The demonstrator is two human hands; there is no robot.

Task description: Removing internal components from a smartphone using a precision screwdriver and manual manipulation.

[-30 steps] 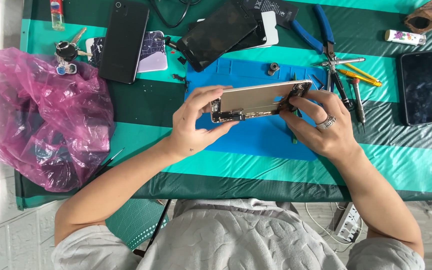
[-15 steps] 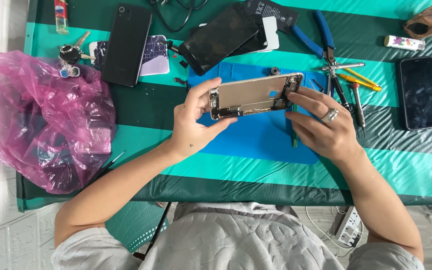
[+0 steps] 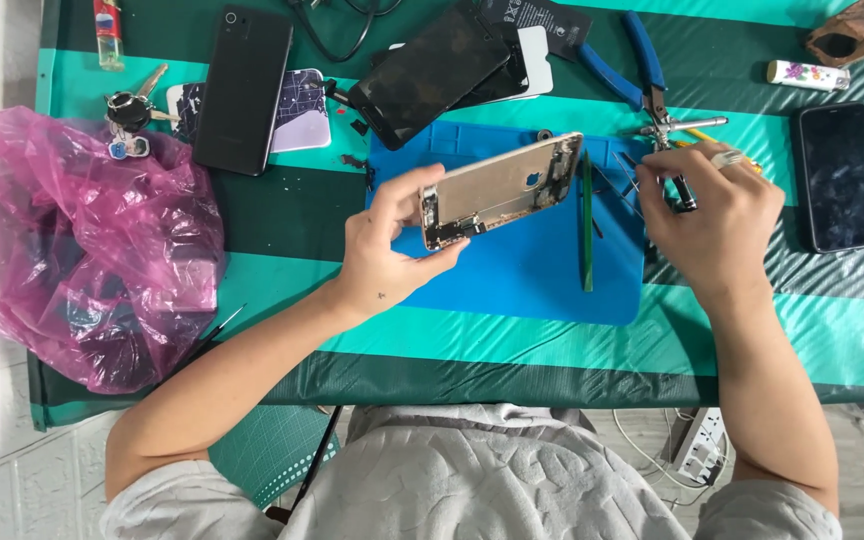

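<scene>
The right hand (image 3: 712, 215) hides the tools (image 3: 667, 160) it perhaps grips.

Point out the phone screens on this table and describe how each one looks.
Black phone: far left, lying flat, dark slab.
Loose screen panel: top middle, tilted, black glass.
Dark phone: right side, upright, screen blank.
Opened phone shell: held in the left hand, pale gold.
</scene>
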